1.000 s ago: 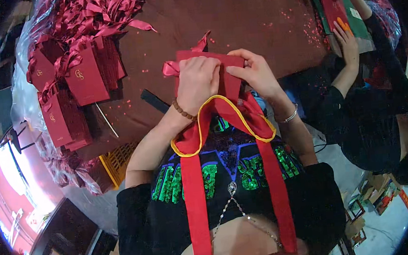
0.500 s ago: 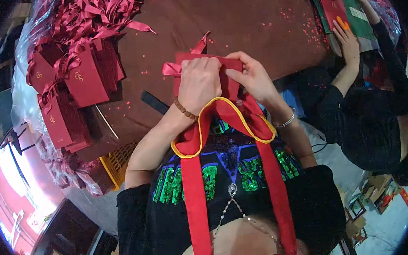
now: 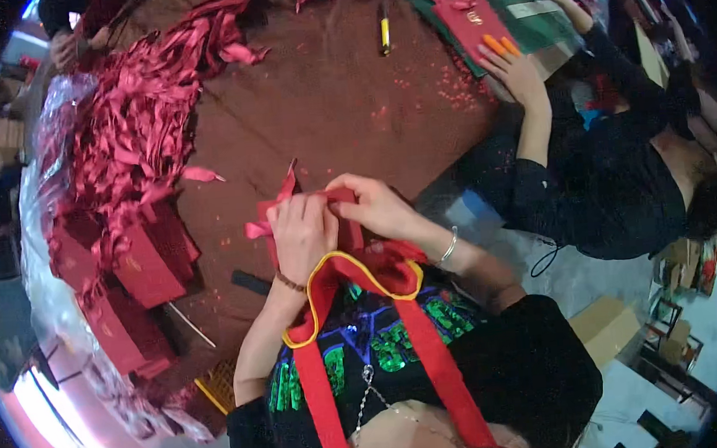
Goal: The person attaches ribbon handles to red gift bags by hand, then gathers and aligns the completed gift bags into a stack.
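Note:
In front of my chest I hold a small dark-red paper gift bag [image 3: 349,236] with both hands. My left hand [image 3: 298,229] is closed over its upper left part, knuckles up. At its right upper edge, my right hand [image 3: 376,207] pinches with thumb and fingers. A shiny pink-red ribbon [image 3: 257,229] sticks out beside my left hand, and a pointed tail rises above it. My fingers hide much of the bag. Just below hangs the yellow-edged top of my red apron [image 3: 353,266].
Stacked red gift bags [image 3: 150,266] stand at the left, below a ribbon heap [image 3: 133,141]. A thin pale stick [image 3: 191,325] lies nearby. A yellow cutter [image 3: 385,35] lies farther off. At right, a co-worker's hand [image 3: 520,78] with orange finger covers presses a red bag [image 3: 467,23] on a green mat.
The whole view has swung, so the table, co-worker and my hands sit differently in the picture. Both my hands keep nearly the same grip on the gift bag.

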Tool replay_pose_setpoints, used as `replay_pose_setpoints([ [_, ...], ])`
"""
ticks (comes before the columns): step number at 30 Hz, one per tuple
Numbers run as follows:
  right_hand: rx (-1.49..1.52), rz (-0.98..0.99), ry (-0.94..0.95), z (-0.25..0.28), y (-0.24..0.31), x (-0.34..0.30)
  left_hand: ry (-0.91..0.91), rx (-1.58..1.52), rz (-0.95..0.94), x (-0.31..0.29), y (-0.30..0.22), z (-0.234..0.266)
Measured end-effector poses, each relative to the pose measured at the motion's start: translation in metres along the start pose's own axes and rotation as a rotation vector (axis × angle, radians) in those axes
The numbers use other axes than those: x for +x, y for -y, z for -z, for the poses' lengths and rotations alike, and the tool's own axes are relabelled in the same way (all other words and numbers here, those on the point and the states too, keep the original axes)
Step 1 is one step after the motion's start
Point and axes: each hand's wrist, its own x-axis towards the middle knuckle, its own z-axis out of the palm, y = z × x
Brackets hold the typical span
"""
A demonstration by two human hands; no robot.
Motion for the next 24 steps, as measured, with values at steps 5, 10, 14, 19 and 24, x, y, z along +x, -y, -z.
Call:
replay_pose_setpoints([
  [5, 0.037, -0.044, 0.021, 0.000, -0.003, -0.003, 0.013, -0.114, -0.010, -0.002, -0.002, -0.003],
  [10, -0.023, -0.002, 0.046, 0.005, 0.001, -0.005, 0.158, -0.269, 0.091, -0.004, 0.008, 0.004],
  [14, -0.152, 0.083, -0.008, 0.002, 0.008, -0.006, 0.055, -0.271, 0.059, -0.004, 0.009, 0.007],
  [19, -0.287, 0.046, -0.026, -0.004, 0.009, -0.014, -0.053, -0.070, -0.011, -0.014, 0.014, 0.005],
  [24, -0.204, -0.018, -0.067, 0.002, 0.005, -0.037, -0.002, 0.026, -0.047, -0.012, 0.007, 0.005],
])
